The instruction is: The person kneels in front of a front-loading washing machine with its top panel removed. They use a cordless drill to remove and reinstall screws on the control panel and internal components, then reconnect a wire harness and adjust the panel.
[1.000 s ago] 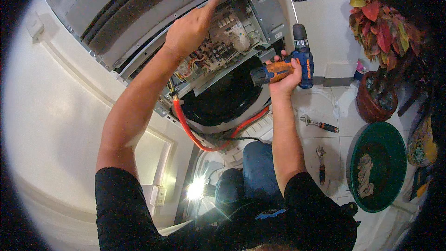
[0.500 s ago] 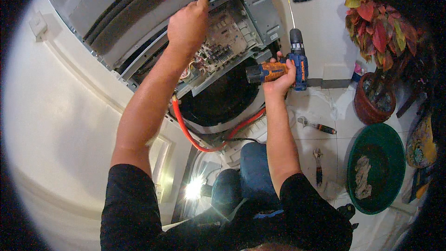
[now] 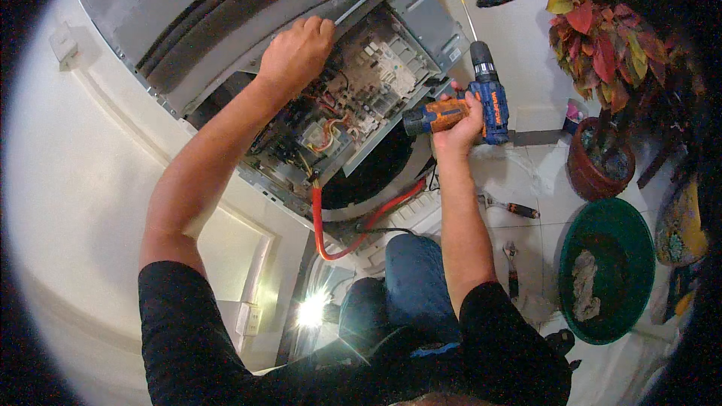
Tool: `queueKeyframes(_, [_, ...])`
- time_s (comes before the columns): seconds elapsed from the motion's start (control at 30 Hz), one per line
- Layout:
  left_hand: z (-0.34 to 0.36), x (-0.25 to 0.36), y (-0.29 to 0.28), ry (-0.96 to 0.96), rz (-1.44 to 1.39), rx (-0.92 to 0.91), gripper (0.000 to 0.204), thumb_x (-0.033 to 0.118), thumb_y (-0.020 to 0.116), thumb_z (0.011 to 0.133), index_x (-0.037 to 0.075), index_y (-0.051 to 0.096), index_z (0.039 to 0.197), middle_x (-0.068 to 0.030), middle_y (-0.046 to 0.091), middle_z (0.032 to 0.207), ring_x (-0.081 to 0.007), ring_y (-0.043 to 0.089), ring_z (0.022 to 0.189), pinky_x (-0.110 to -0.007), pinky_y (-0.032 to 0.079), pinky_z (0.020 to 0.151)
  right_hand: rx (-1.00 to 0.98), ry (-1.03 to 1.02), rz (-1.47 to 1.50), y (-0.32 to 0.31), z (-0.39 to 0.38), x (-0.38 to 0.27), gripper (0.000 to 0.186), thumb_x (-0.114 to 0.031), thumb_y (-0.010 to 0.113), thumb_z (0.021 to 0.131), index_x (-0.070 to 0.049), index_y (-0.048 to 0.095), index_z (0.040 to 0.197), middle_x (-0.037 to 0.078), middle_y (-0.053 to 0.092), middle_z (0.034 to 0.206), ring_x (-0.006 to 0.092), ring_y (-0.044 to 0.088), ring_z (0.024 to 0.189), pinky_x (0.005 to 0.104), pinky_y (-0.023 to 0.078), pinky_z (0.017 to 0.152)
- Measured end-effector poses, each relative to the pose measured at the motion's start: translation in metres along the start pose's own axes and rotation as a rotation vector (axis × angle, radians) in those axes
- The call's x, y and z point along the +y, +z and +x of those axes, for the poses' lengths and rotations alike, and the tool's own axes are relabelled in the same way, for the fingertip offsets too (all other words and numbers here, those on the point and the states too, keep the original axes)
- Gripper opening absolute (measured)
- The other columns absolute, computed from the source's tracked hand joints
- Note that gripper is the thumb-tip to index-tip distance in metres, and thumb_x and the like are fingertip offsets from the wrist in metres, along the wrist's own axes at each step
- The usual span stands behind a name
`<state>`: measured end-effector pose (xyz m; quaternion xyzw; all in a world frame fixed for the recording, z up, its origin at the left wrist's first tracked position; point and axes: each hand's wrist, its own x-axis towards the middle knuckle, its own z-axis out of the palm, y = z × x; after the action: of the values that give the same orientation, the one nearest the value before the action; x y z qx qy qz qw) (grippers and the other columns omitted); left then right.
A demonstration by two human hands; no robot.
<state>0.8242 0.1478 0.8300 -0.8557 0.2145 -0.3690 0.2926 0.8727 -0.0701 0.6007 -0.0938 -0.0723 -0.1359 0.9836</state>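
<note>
My left hand (image 3: 295,53) has its fingers curled over the long metal edge (image 3: 353,6) of an opened grey appliance housing, which holds a dusty circuit board tray (image 3: 376,75) with bundles of coloured wires. My right hand (image 3: 459,124) grips a blue-and-orange cordless drill (image 3: 492,109) by its handle, with a long thin driver bit (image 3: 466,15) pointing up toward the wall, touching nothing that I can see. An orange corrugged sleeve (image 3: 320,222) over cables hangs from the tray below a black opening in the housing.
Two adjustable wrenches (image 3: 519,209) (image 3: 511,271) lie on the tiled floor. A green basin (image 3: 628,278) with a rag stands at the right, near a potted plant (image 3: 602,53). A bright lamp (image 3: 312,308) glows low on the left, beside my knees.
The circuit board tray has swung outward and down, exposing more of its wiring, and the orange sleeve has shifted right. My left hand has dropped a little; the drill stays in my right hand.
</note>
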Motion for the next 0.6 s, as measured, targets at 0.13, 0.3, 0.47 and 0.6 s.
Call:
queueKeyframes(0.13, [0.009, 0.004, -0.017, 0.088, 0.025, 0.051, 0.014, 0.012, 0.054, 0.090, 0.004, 0.055, 0.101, -0.0149, 0.062, 0.097, -0.0354, 0.066, 0.094, -0.046, 0.059, 0.074, 0.022, -0.027, 0.015, 0.004, 0.000, 0.002, 0.023, -0.023, 0.054, 0.093, -0.016, 0.050, 0.115, 0.011, 0.067, 0.107, 0.0236, 0.063, 0.080, 0.0426, 0.055, 0.071])
queueKeyframes(0.3, [0.026, 0.011, -0.042, 0.111, 0.094, -0.081, 0.016, 0.015, 0.052, 0.094, 0.005, 0.052, 0.107, -0.0144, 0.061, 0.104, -0.0345, 0.064, 0.101, -0.047, 0.059, 0.076, 0.060, 0.101, 0.154, 0.001, -0.005, 0.007, 0.022, -0.024, 0.055, 0.094, -0.017, 0.051, 0.114, 0.009, 0.068, 0.101, 0.0235, 0.062, 0.078, 0.0388, 0.055, 0.066])
queueKeyframes(0.47, [0.038, 0.002, -0.043, 0.254, 0.145, 0.143, 0.015, 0.016, 0.053, 0.094, 0.005, 0.056, 0.103, -0.0145, 0.064, 0.096, -0.0335, 0.069, 0.092, -0.044, 0.060, 0.074, 0.058, 0.053, 0.115, 0.005, -0.010, 0.021, 0.017, -0.027, 0.051, 0.097, -0.017, 0.051, 0.111, 0.008, 0.068, 0.105, 0.0229, 0.063, 0.080, 0.0410, 0.055, 0.070])
queueKeyframes(0.6, [0.063, -0.023, -0.017, 0.351, 0.214, 0.049, 0.018, 0.019, 0.053, 0.096, 0.006, 0.055, 0.108, -0.0137, 0.064, 0.100, -0.0343, 0.068, 0.094, -0.044, 0.060, 0.074, 0.023, 0.077, 0.183, 0.007, -0.010, 0.025, 0.017, -0.025, 0.052, 0.095, -0.018, 0.050, 0.111, 0.009, 0.067, 0.104, 0.0234, 0.063, 0.080, 0.0416, 0.055, 0.070])
